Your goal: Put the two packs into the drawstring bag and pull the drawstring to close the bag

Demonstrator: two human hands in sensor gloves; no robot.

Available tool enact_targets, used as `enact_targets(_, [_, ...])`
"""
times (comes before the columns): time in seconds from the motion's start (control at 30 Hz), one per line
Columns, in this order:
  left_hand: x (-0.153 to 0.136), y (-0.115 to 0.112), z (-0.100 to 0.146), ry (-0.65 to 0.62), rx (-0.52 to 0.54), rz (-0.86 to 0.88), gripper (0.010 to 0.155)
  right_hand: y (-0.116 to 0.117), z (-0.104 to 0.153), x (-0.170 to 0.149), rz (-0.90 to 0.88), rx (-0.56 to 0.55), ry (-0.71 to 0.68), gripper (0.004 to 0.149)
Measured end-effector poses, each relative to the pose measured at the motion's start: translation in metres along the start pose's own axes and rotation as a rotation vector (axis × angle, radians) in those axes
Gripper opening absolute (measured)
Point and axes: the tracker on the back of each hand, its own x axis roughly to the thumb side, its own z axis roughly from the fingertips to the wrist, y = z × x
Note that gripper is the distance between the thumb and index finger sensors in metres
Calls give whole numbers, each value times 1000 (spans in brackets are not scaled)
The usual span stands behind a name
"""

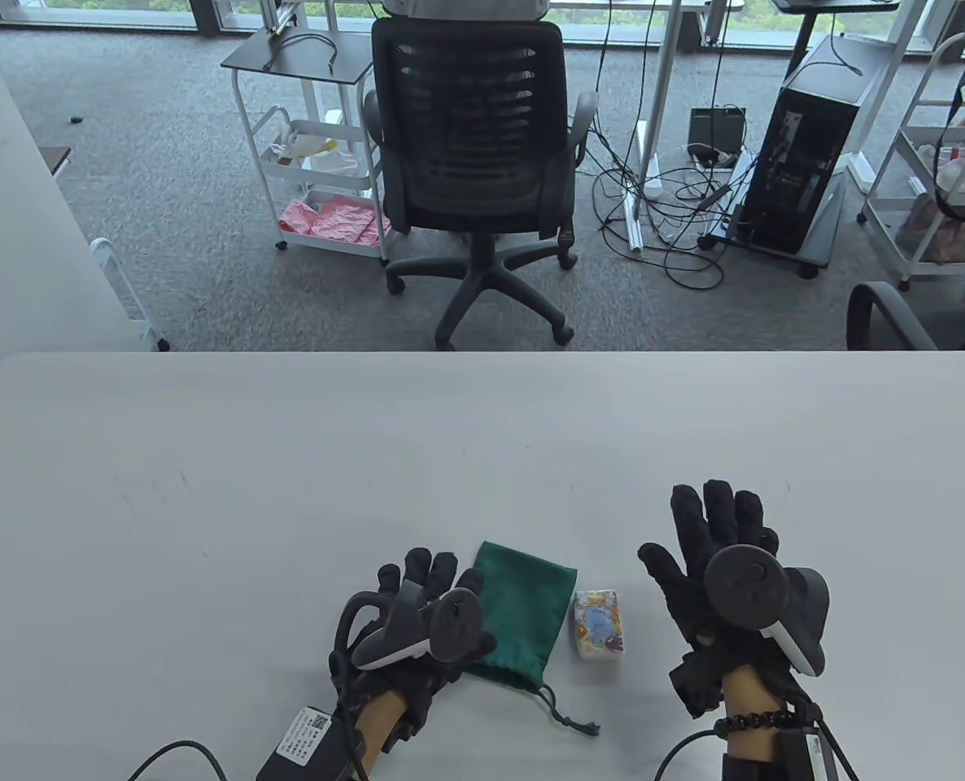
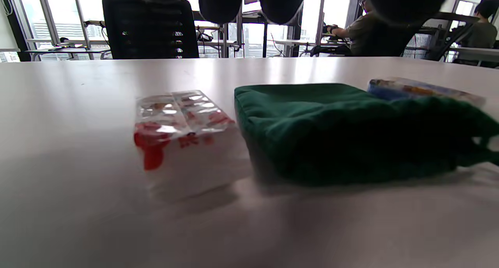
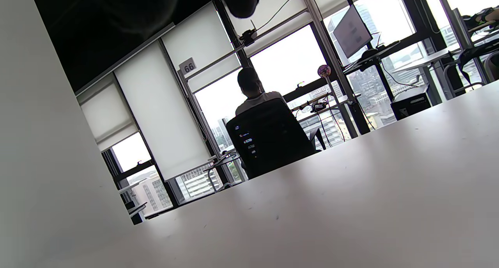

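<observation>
A green drawstring bag [image 1: 525,600] lies flat near the table's front edge, its cord [image 1: 565,716] trailing toward me. A colourful pack [image 1: 598,623] lies just right of the bag. In the left wrist view a red-and-white pack [image 2: 183,131] sits left of the bag [image 2: 343,131], with the colourful pack [image 2: 421,90] behind it. My left hand [image 1: 430,573] hovers over that red-and-white pack and hides it in the table view; its fingers [image 2: 218,2] are relaxed and hold nothing. Off to the right of the colourful pack, my right hand [image 1: 714,521] is spread flat and empty.
The white table [image 1: 287,455] stretches far and to both sides of the hands. A black office chair [image 1: 474,163] stands beyond its far edge, with carts and a computer tower [image 1: 808,154] on the floor behind. The right wrist view shows only bare tabletop [image 3: 351,201].
</observation>
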Motion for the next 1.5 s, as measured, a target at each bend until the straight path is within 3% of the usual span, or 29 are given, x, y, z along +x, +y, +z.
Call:
enact_targets(0.17, [16,-17,-9,-8,-177,-182,86,1,0,1,-9,2,-10,76])
enact_targets(0.33, [13,-21,-13,79,-184,-261,82,1,1,2,-17,4,-16,76])
enact_targets(0.53, [14,-27,-18,87,-167,-302,67,6,1,6,-20,22,-26,76])
enact_targets(0.7, [17,-20,-17,100,-29,-304,52,6,1,7,-22,24,-27,76])
enact_targets(1.07, [10,30,9,199,379,-79,46,9,1,9,-23,44,-26,76])
enact_targets(1.3, [0,61,34,255,563,-35,46,19,-1,13,-8,87,-30,76])
enact_targets(1.5, [-23,79,56,367,671,107,46,35,-3,16,9,178,-5,77])
